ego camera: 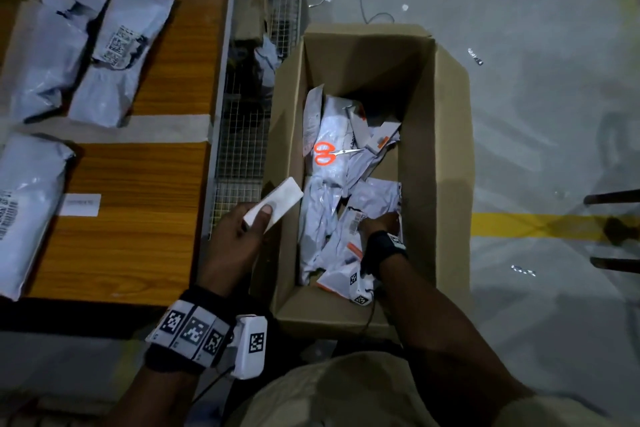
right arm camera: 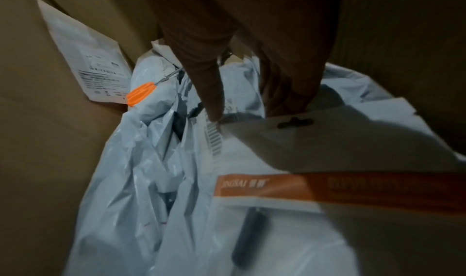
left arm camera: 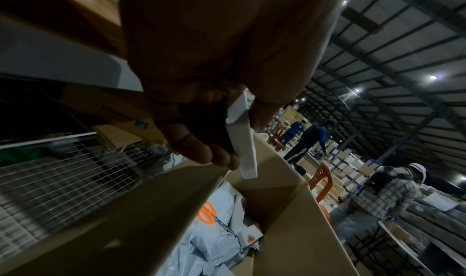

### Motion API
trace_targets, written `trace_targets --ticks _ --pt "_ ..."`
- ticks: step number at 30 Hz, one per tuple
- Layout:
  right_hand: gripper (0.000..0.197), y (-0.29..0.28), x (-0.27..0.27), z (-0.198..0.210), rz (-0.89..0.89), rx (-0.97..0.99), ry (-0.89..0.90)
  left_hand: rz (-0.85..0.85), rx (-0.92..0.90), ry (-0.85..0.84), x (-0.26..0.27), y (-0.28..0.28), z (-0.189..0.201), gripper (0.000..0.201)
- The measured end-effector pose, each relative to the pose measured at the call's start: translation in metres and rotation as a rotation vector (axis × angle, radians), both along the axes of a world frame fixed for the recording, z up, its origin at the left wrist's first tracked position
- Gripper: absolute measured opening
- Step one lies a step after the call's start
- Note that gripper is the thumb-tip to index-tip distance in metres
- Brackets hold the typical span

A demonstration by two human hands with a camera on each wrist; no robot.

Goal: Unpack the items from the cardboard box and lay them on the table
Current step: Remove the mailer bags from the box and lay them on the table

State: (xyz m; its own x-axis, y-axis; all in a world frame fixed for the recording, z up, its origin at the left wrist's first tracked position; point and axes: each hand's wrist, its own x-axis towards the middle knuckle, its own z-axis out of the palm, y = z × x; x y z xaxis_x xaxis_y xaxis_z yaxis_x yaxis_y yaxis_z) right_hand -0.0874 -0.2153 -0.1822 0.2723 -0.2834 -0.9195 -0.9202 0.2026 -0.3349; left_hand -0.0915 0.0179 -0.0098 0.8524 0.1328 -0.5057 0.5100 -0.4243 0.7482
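An open cardboard box [ego camera: 436, 149] stands on the floor beside the table. Inside lie several grey mailer bags [ego camera: 325, 204], white packets with orange stripes [right arm camera: 327, 150] and orange-handled scissors [ego camera: 323, 153]. My left hand [ego camera: 256, 215] holds a small flat white box [ego camera: 280, 198] above the cardboard box's left wall, thumb on top; the left wrist view shows it edge-on as the white box [left arm camera: 244, 141] between thumb and fingers. My right hand [ego camera: 377, 222] is down inside the box. In the right wrist view its thumb [right arm camera: 214, 101] and fingers [right arm camera: 285, 93] pinch a fold of a barcode-labelled grey bag [right arm camera: 252, 81].
The wooden table [ego camera: 145, 184] at left carries grey mailers [ego camera: 117, 55], another mailer [ego camera: 27, 211] and a white label [ego camera: 81, 204]. A wire mesh cage [ego camera: 239, 135] fills the gap between table and box. Dark chair legs [ego camera: 613, 198] stand at right. People [left arm camera: 310, 141] work far behind.
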Motion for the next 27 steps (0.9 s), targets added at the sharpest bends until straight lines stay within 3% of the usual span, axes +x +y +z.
trace_targets --ticks 3,6,8,10,11,16,20,22,24,27 --pt "0.093 0.008 0.007 0.000 0.086 -0.084 0.048 -0.042 0.008 -0.009 -0.006 -0.001 0.002 0.032" --pt "0.091 0.005 0.006 -0.001 0.206 -0.133 -0.050 -0.022 -0.003 -0.011 -0.007 -0.006 0.006 0.024" --pt "0.065 0.000 0.005 0.002 0.175 -0.125 -0.146 0.007 -0.027 -0.007 -0.005 -0.010 0.011 0.016" --pt "0.019 -0.004 0.007 0.024 0.096 -0.108 -0.288 0.017 -0.072 -0.007 -0.002 -0.011 0.015 0.016" --pt "0.012 -0.007 0.008 0.036 0.052 -0.101 -0.363 0.018 -0.093 -0.003 0.000 -0.012 0.016 0.018" --pt "0.016 -0.032 0.010 0.089 -0.083 0.027 -0.664 -0.015 -0.088 -0.085 0.001 -0.011 0.020 0.025" --pt "0.042 -0.046 0.004 0.112 -0.078 -0.042 -0.828 -0.209 0.014 -0.362 -0.003 -0.006 0.028 0.036" --pt "0.052 -0.049 -0.003 0.114 -0.054 -0.087 -0.859 -0.317 0.093 -0.527 -0.005 -0.002 0.041 0.027" --pt "0.044 -0.047 -0.012 0.115 -0.027 -0.092 -0.831 -0.377 0.128 -0.657 -0.005 0.007 0.051 0.012" --pt "0.037 -0.032 -0.024 0.122 -0.053 -0.038 -0.829 -0.397 0.118 -0.747 -0.007 0.028 0.061 0.022"
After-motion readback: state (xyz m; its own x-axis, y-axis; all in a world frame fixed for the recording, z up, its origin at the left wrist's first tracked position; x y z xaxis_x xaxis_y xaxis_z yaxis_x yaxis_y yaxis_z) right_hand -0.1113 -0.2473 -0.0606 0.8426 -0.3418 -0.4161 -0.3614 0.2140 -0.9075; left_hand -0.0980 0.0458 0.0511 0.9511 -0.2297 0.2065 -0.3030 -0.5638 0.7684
